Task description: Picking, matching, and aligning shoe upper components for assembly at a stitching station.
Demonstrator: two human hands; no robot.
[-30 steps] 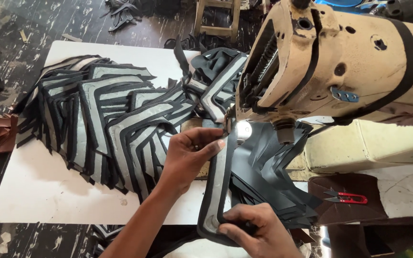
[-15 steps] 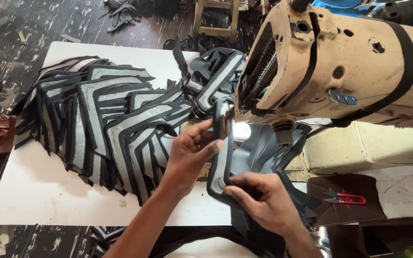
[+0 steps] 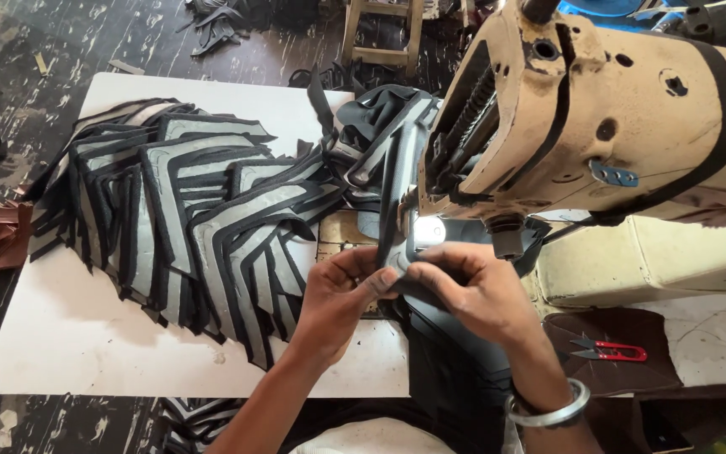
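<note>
My left hand (image 3: 339,296) and my right hand (image 3: 474,287) meet just below the needle area of a beige sewing machine (image 3: 598,109). Together they pinch a black and grey fabric piece (image 3: 397,256) right under the machine's small lit lamp (image 3: 430,229). More of that dark fabric (image 3: 451,361) hangs down beneath my right hand toward my lap. A metal bangle (image 3: 548,408) sits on my right wrist.
A fanned stack of grey pieces with black trim (image 3: 178,219) covers the white table (image 3: 69,336) to the left. Sewn pieces (image 3: 371,126) pile up behind the needle. Red-handled thread snips (image 3: 607,349) lie on brown material at right. A wooden stool (image 3: 380,29) stands beyond the table.
The fabric piece has fed away through the machine, and both hands have moved up from its lower end to meet at the needle. My right hand rose the most.
</note>
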